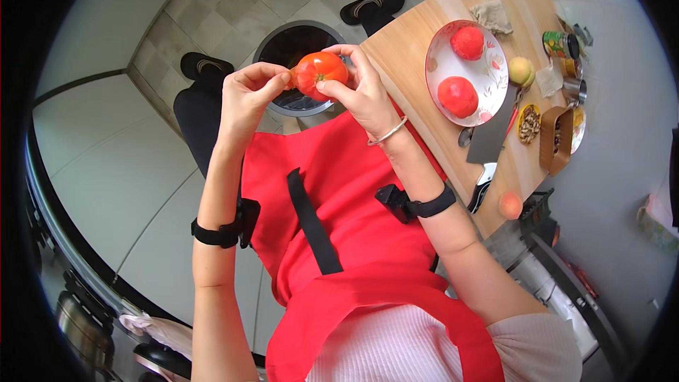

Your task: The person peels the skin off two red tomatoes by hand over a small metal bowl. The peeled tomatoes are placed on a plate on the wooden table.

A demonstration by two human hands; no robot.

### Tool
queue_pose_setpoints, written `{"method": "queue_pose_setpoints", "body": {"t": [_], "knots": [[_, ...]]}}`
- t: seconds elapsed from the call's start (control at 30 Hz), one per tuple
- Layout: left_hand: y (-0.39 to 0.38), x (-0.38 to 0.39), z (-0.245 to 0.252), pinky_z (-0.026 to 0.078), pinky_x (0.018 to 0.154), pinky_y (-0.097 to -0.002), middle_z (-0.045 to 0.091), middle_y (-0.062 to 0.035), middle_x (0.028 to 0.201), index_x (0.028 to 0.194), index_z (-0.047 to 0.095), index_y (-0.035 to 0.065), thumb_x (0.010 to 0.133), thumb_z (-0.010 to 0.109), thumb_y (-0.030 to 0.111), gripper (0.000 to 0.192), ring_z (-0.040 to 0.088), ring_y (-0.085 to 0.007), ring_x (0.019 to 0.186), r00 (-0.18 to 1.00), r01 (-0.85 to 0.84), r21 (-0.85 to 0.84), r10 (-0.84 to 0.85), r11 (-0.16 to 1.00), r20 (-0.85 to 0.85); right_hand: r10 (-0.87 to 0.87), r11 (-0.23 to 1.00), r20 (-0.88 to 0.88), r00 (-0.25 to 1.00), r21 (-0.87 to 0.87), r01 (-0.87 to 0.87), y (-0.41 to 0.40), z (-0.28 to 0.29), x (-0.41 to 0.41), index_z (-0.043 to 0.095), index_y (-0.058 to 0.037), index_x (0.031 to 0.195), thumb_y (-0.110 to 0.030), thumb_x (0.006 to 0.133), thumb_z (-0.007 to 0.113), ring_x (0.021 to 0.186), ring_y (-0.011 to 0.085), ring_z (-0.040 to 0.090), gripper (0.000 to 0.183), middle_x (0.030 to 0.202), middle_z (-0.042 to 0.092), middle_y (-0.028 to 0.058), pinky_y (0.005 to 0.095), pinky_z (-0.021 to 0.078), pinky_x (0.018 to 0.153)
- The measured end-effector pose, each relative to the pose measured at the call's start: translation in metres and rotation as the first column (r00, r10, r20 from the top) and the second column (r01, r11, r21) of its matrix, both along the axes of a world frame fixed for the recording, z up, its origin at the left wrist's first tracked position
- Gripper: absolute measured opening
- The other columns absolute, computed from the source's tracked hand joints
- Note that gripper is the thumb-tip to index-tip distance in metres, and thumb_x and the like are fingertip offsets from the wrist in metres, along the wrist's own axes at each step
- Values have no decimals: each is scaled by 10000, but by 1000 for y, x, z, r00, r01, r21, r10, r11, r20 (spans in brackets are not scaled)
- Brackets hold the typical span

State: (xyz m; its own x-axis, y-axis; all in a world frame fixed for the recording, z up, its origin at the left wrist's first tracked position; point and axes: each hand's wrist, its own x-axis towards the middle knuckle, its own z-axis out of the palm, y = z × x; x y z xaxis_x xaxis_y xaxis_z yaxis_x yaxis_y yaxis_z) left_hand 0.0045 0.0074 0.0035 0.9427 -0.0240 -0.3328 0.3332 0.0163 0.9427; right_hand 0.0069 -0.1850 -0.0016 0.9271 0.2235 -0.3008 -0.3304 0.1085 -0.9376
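My right hand (366,93) holds a red tomato (321,69) around its far side, with the thumb by the stem scar. At the tomato's left side my left hand (252,87) pinches a small flap of tomato skin (293,78) between thumb and fingertips. Both hands are over a round trash bin (273,48) with a dark liner, which stands on the floor. To the right, a white floral-patterned bowl (490,82) holds two peeled tomatoes, one (467,43) at the far side and another (458,97) nearer me.
On the wooden table (408,53), a cleaver (485,140) lies beside the bowl. A yellow-green fruit (521,71), a cloth (492,16), a yellow dish of nuts (529,123), a brown box (556,140) and a jar (559,44) are there too. A peach-like fruit (510,205) sits near the corner.
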Motion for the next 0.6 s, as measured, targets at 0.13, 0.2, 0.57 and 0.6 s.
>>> {"method": "queue_pose_setpoints", "body": {"t": [0.13,0.2,0.57,0.6], "knots": [[6,0,-11,471,774,-228,653,-50,816,866,660,-11,846,639,122,136,592,-84,768,998,2,-262,-18,965,-55,51,978,-179,982,209,-12,-2,1,2,453,-24,1225,-111,773,681,1033,159,555,514,1084,564,90,303,477,868],[6,-2,-17,471,802,-235,648,-49,830,870,653,-2,855,633,136,140,591,-87,784,996,-28,-368,-6,929,-89,60,950,-228,972,311,15,1,9,0,449,-26,1235,-100,802,660,1058,159,542,488,1113,548,92,304,473,888],[-3,-5,-11,484,842,-275,606,-14,827,915,585,45,880,597,224,183,601,-108,789,975,-181,-634,50,752,-218,162,798,-307,938,600,59,3,9,-2,390,-25,1305,-83,924,517,1134,215,524,406,1237,483,113,378,456,982],[-4,-5,-9,484,842,-275,606,-14,827,915,585,45,880,597,224,183,601,-108,789,975,-182,-636,51,750,-218,173,781,-315,933,621,65,2,9,-2,399,-28,1302,-83,917,528,1130,201,524,410,1236,486,107,367,464,969]]}}
